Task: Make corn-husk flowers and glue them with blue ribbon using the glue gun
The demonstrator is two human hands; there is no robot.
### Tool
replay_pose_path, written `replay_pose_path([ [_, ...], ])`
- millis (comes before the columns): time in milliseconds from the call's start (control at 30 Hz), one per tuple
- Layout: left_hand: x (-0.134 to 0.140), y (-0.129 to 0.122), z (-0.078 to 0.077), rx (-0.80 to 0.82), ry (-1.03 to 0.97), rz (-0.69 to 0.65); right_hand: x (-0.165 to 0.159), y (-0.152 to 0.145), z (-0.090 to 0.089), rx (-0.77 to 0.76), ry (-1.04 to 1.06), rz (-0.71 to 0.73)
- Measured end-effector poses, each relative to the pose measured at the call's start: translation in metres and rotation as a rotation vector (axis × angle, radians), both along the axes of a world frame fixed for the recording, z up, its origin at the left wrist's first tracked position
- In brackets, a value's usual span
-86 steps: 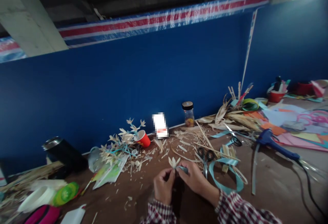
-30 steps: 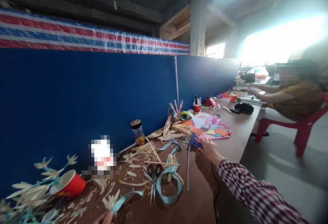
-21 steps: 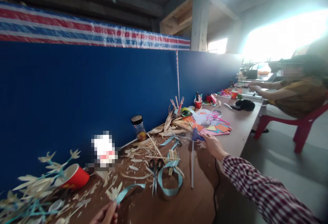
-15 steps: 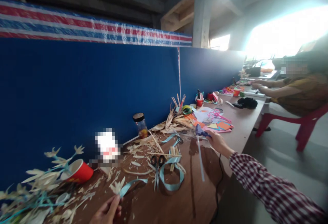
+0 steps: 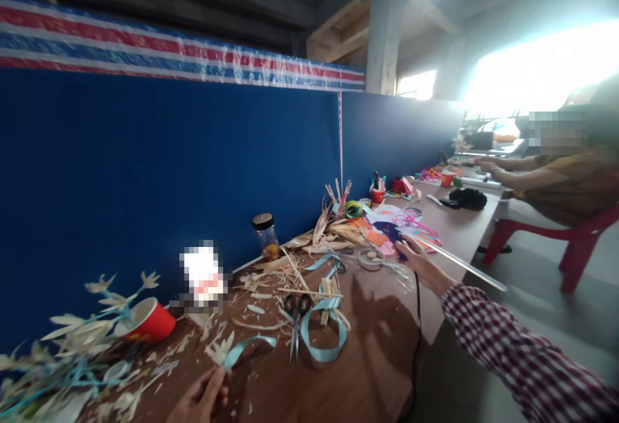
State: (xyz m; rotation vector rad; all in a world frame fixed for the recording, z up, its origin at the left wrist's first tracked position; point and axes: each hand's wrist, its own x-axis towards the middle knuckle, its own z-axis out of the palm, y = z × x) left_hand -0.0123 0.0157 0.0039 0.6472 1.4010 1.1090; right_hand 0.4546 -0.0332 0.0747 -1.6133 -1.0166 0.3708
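Left grip (image 5: 203, 394) pinches a flower (image 5: 221, 349); right grip (image 5: 420, 260) holds the glue gun (image 5: 388, 232), stick (image 5: 464, 265) poking past the bench (image 5: 360, 374) edge. I see room beside the scissors (image 5: 296, 323).

A blue partition (image 5: 169, 158), partly topped by striped plastic sheeting (image 5: 193, 49), backs the brown bench (image 5: 280, 397). Beyond are a concrete pillar (image 5: 384, 36) and ceiling beams (image 5: 159, 20); a large window (image 5: 536, 65) glares at right, above a red plastic chair (image 5: 578, 245) and grey floor (image 5: 527, 326).
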Motion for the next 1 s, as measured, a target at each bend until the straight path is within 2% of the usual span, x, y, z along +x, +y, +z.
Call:
replay_pose_path([
  [100, 0.003, -0.003, 0.002, 0.071, 0.004, 0.022, -0.032, -0.008, 0.009, 0.012, 0.193, 0.176],
  [167, 0.005, -0.006, 0.004, 0.111, 0.030, 0.013, -0.062, -0.014, 0.009, -0.009, 0.405, 0.301],
  [233, 0.006, -0.008, 0.006, 0.151, 0.020, 0.018, -0.096, -0.020, 0.006, -0.051, 0.533, 0.402],
  [333, 0.006, -0.009, 0.009, 0.158, -0.060, 0.005, -0.152, -0.028, -0.001, -0.123, 0.546, 0.564],
  [433, 0.006, -0.009, 0.011, 0.174, -0.105, 0.003, -0.205, -0.032, -0.007, -0.148, 0.445, 0.762],
  [533, 0.004, -0.010, 0.010, 0.174, -0.156, 0.012, -0.245, -0.029, -0.015, -0.187, 0.387, 0.897],
  [633, 0.003, -0.008, 0.008, 0.155, -0.197, 0.027, -0.267, -0.024, -0.025, -0.237, 0.409, 0.943],
  [800, 0.002, -0.007, 0.006, 0.163, -0.200, 0.013, -0.278, -0.018, -0.039, -0.307, 0.568, 0.940],
  [1000, 0.003, -0.005, 0.005, 0.193, -0.194, -0.004, -0.284, -0.021, -0.039, -0.317, 0.612, 0.868],
])
